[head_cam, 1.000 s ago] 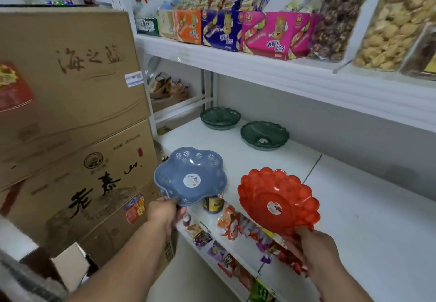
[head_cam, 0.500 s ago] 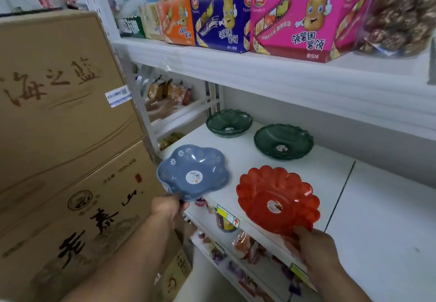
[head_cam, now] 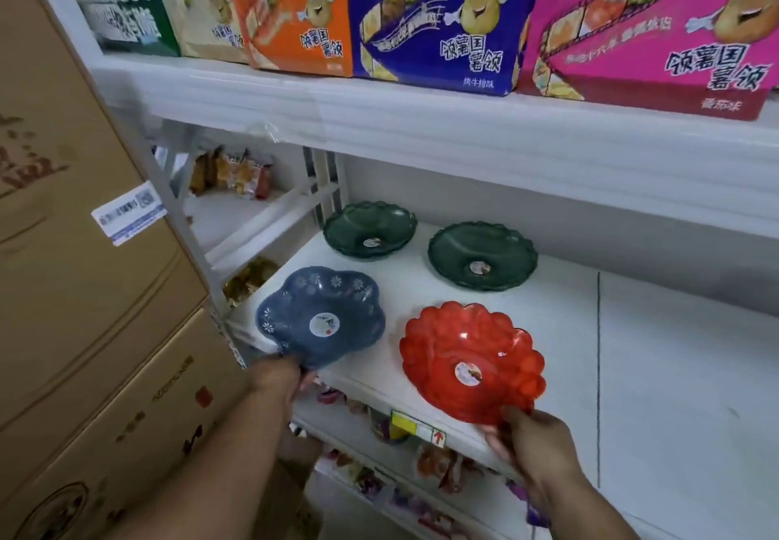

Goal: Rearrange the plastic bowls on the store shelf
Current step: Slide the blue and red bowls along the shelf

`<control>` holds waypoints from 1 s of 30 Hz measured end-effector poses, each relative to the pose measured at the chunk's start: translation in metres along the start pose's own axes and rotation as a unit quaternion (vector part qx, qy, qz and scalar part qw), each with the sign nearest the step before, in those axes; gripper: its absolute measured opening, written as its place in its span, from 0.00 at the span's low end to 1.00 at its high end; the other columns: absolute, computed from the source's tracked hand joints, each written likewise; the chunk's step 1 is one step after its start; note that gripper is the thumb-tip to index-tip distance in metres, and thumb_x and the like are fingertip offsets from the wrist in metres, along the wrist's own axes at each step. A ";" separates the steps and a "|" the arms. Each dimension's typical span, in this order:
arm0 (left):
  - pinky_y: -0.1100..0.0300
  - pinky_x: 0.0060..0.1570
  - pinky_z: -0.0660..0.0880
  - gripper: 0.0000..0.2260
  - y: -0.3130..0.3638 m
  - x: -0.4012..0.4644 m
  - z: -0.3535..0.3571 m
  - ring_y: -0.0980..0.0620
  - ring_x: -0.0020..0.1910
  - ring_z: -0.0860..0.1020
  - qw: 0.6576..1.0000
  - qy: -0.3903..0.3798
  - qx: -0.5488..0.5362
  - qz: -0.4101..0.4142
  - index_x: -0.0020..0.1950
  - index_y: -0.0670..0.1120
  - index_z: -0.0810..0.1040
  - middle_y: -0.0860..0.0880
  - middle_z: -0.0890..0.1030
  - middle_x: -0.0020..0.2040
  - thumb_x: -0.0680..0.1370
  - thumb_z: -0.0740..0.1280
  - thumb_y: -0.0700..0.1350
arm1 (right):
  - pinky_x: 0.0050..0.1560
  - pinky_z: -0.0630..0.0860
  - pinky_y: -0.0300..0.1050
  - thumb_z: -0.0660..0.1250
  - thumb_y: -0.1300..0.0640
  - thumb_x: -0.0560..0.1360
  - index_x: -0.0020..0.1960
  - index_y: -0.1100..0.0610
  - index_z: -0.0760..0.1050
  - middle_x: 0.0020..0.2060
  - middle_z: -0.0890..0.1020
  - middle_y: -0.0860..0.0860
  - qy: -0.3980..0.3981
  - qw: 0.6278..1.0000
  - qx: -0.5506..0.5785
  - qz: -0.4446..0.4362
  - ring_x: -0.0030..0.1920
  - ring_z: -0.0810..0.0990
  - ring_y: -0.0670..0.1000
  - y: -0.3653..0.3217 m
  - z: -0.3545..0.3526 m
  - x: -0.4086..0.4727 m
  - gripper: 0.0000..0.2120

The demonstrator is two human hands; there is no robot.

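Both bowls have moved forward over the white shelf (head_cam: 674, 371) since a second ago. The left hand (head_cam: 276, 375) pinches the blue bowl (head_cam: 322, 318) by its near rim; the right hand (head_cam: 533, 440) grips the red bowl (head_cam: 470, 360) likewise, tilted. Two green bowls (head_cam: 482, 255) sit behind them on the shelf.

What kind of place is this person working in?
Most likely a small shop. White tiered shelves carry rows of boxed snacks, a price tag is stuck to the shelf edge, and stickered plastic bowls, like the red bowl, are being set out. Cardboard cartons are stacked alongside.
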State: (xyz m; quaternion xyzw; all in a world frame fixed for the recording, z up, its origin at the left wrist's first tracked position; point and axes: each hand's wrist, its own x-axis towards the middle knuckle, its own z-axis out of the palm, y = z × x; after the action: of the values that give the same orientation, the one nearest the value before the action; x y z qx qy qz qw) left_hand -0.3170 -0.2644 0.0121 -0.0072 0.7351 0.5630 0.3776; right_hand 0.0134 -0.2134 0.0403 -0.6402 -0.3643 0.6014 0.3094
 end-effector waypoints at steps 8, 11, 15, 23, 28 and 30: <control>0.56 0.39 0.78 0.09 0.006 0.036 -0.010 0.50 0.37 0.78 0.999 -0.040 0.021 0.010 0.42 0.45 0.73 0.46 0.77 0.42 0.80 0.61 0.35 | 0.19 0.64 0.33 0.62 0.66 0.77 0.50 0.74 0.78 0.36 0.86 0.66 0.031 0.999 0.005 0.017 0.19 0.78 0.48 0.001 0.037 -0.008 0.11; 0.56 0.41 0.79 0.06 0.009 0.042 -0.015 0.48 0.39 0.79 0.999 -0.035 0.022 0.008 0.45 0.44 0.75 0.44 0.79 0.45 0.79 0.62 0.35 | 0.28 0.70 0.41 0.62 0.67 0.76 0.50 0.75 0.79 0.32 0.86 0.64 0.026 0.999 0.001 0.020 0.23 0.80 0.53 0.006 0.049 -0.005 0.12; 0.55 0.43 0.79 0.04 0.008 0.054 -0.019 0.46 0.42 0.80 0.999 -0.043 0.031 0.011 0.48 0.41 0.75 0.41 0.79 0.51 0.78 0.62 0.35 | 0.25 0.79 0.40 0.62 0.68 0.78 0.49 0.74 0.77 0.39 0.85 0.70 0.020 0.999 0.017 0.035 0.28 0.84 0.58 0.010 0.060 -0.003 0.08; 0.45 0.53 0.80 0.09 0.009 0.046 -0.017 0.35 0.52 0.81 0.996 -0.011 0.085 0.040 0.54 0.36 0.76 0.36 0.81 0.54 0.76 0.64 0.39 | 0.41 0.85 0.51 0.67 0.55 0.79 0.47 0.68 0.81 0.38 0.87 0.65 0.025 0.998 0.008 0.051 0.36 0.84 0.59 0.013 0.059 -0.015 0.15; 0.50 0.53 0.75 0.12 0.016 -0.004 -0.003 0.39 0.55 0.78 0.969 0.018 0.133 0.209 0.59 0.43 0.75 0.43 0.80 0.57 0.77 0.67 0.39 | 0.45 0.84 0.62 0.67 0.38 0.67 0.50 0.62 0.81 0.42 0.85 0.61 0.152 0.983 -0.092 -0.048 0.41 0.85 0.60 0.023 0.021 0.003 0.27; 0.48 0.59 0.74 0.18 0.021 -0.016 0.009 0.40 0.62 0.76 0.962 0.001 0.150 0.226 0.68 0.45 0.72 0.44 0.77 0.65 0.78 0.66 0.43 | 0.49 0.83 0.61 0.63 0.33 0.62 0.52 0.57 0.81 0.45 0.86 0.57 0.171 0.975 -0.122 -0.075 0.45 0.85 0.59 0.028 0.001 0.026 0.32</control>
State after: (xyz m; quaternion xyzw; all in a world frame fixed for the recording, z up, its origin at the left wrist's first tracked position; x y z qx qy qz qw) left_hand -0.3099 -0.2563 0.0376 0.2159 0.7940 0.5168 0.2363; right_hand 0.0156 -0.2067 0.0028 -0.7371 -0.4238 0.4093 0.3309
